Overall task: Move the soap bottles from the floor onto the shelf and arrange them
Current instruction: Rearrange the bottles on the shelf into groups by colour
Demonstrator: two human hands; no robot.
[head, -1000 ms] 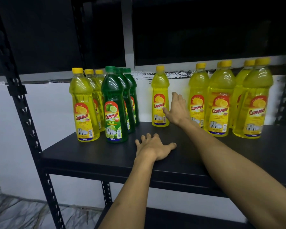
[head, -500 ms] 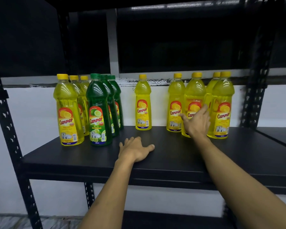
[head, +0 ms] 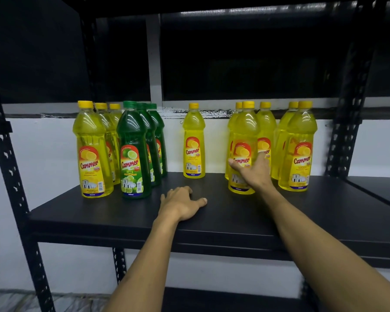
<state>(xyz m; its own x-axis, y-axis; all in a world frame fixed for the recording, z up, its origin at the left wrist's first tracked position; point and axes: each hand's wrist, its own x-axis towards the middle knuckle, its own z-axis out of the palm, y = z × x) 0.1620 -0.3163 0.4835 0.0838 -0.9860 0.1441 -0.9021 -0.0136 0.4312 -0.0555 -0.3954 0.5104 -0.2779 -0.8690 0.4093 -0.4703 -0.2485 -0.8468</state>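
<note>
Bottles stand in rows on the shelf; arranging remains. Right hand grips a yellow bottle at two o'clock; left hand rests flat, empty.

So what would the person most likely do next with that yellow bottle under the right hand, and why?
Probably slide the front yellow bottle leftward toward the lone yellow bottle. The right hand wraps its label, that lone bottle stands apart near the back, and a gap lies between. The left hand rests flat on the shelf.

Yellow bottles and green bottles upright on black shelf; grouped rows.
</note>
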